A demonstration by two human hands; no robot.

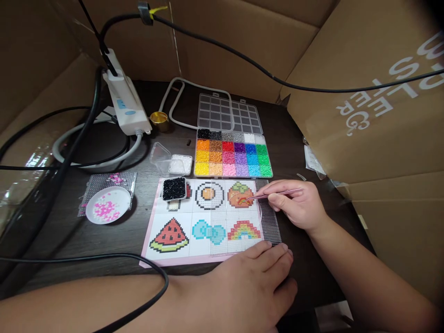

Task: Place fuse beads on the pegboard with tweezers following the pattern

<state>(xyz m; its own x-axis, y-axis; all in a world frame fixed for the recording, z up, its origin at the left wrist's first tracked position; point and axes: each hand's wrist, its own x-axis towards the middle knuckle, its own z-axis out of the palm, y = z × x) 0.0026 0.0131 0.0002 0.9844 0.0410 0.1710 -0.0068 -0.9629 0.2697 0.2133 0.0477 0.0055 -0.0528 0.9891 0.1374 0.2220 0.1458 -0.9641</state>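
My right hand [300, 206] pinches thin pink tweezers [274, 194], their tip resting on the orange fruit picture under a clear pegboard [268, 226]. The pegboard lies over the right part of a pattern sheet [173, 215] that shows a watermelon, a fried egg, a blue bow and a rainbow. My left hand [255, 282] lies flat on the dark table, fingertips at the pegboard's near edge, holding nothing. A small tray of black beads [174, 188] sits on the sheet's top left corner.
An open bead organiser [233, 157] with many colours stands behind the sheet. A white dish of pink beads [108, 205] rests on another pegboard at left. A small box of white beads [180, 164], a gold cap [159, 120], a power adapter [125, 99] and cables lie around. Cardboard walls enclose the table.
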